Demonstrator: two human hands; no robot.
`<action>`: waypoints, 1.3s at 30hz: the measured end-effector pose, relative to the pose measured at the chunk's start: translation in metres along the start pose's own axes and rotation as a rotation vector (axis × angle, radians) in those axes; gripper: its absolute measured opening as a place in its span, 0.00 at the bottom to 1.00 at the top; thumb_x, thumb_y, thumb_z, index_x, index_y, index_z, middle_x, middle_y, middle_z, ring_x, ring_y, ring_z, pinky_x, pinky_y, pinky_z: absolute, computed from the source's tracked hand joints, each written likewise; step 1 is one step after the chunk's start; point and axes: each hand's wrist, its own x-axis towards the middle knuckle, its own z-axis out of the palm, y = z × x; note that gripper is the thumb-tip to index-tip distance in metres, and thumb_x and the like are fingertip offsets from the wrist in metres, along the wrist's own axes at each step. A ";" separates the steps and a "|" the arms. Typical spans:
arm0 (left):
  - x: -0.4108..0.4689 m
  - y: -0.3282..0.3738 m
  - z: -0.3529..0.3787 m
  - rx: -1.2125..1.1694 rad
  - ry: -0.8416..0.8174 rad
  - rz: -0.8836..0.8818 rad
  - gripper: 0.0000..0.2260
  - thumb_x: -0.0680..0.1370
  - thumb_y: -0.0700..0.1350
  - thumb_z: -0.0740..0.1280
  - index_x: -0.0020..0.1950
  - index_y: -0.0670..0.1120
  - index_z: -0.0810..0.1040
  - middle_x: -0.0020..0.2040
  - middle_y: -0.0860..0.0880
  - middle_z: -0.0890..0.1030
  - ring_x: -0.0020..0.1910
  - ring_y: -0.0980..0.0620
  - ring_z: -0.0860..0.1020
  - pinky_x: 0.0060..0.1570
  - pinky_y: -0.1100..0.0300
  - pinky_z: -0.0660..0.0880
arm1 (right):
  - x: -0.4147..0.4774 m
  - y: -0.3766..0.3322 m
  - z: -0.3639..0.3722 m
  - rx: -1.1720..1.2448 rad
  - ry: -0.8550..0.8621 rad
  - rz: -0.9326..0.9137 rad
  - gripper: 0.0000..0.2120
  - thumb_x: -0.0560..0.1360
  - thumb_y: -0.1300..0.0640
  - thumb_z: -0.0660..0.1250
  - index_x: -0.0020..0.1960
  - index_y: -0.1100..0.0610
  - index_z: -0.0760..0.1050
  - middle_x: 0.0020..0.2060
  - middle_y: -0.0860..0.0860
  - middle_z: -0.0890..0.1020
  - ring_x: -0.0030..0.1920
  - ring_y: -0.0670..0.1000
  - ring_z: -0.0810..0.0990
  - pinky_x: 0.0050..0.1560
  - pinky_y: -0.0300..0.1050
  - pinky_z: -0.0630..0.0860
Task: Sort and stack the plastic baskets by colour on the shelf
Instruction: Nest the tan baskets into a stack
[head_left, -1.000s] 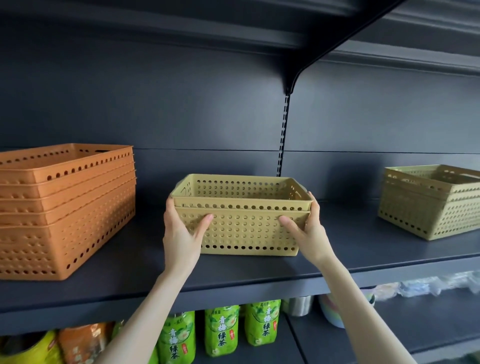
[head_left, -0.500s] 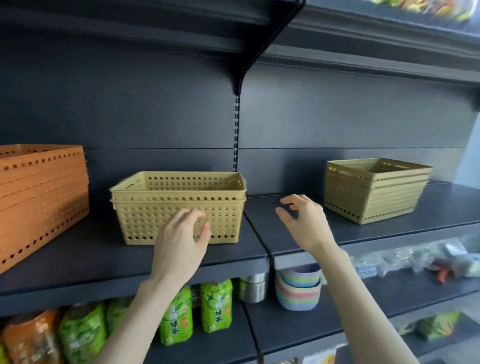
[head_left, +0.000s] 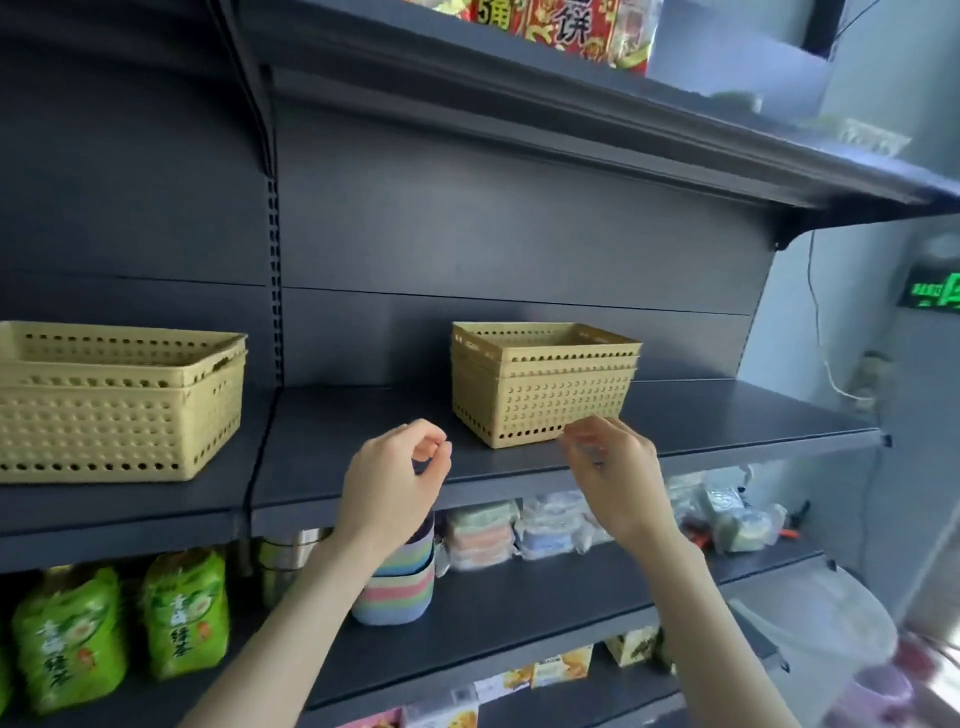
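A stack of yellow perforated baskets (head_left: 543, 382) stands on the dark shelf (head_left: 727, 421), right of the upright. A second stack of two yellow baskets (head_left: 114, 400) sits on the shelf at the left. My left hand (head_left: 395, 480) hovers in front of the shelf edge with loosely curled fingers, holding nothing. My right hand (head_left: 615, 467) is raised just in front of the right stack's lower corner, blurred, fingers loosely bent and empty. The orange baskets are out of view.
Below the shelf are green tea packs (head_left: 124, 629), a stack of pastel bowls (head_left: 400, 587), metal cups (head_left: 283, 561) and wrapped goods (head_left: 545, 525). Snack packets (head_left: 571, 26) lie on the shelf above. A lit green sign (head_left: 932, 293) hangs at the right.
My hands let go of the left yellow stack and moved right. The view swung right, so the orange stack left the frame and the right yellow stack is now near my right hand.
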 end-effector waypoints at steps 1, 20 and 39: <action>0.007 0.007 0.014 -0.038 0.014 -0.019 0.03 0.75 0.43 0.68 0.46 0.46 0.81 0.42 0.52 0.84 0.41 0.55 0.80 0.42 0.59 0.78 | 0.006 0.012 -0.005 0.006 0.009 0.001 0.08 0.77 0.58 0.65 0.52 0.59 0.80 0.49 0.53 0.83 0.47 0.55 0.81 0.49 0.53 0.78; 0.132 -0.001 0.222 -0.457 0.394 -0.403 0.43 0.68 0.59 0.70 0.75 0.47 0.54 0.70 0.49 0.63 0.63 0.58 0.66 0.57 0.66 0.64 | 0.187 0.212 0.032 0.435 0.007 0.169 0.41 0.70 0.42 0.72 0.74 0.53 0.55 0.67 0.48 0.71 0.65 0.49 0.72 0.66 0.52 0.70; 0.120 0.016 0.225 -0.272 0.662 -0.357 0.32 0.69 0.56 0.68 0.68 0.42 0.66 0.51 0.62 0.77 0.48 0.72 0.76 0.44 0.78 0.71 | 0.206 0.234 0.063 0.921 -0.113 0.079 0.30 0.71 0.51 0.72 0.67 0.48 0.59 0.56 0.38 0.76 0.51 0.30 0.76 0.45 0.23 0.71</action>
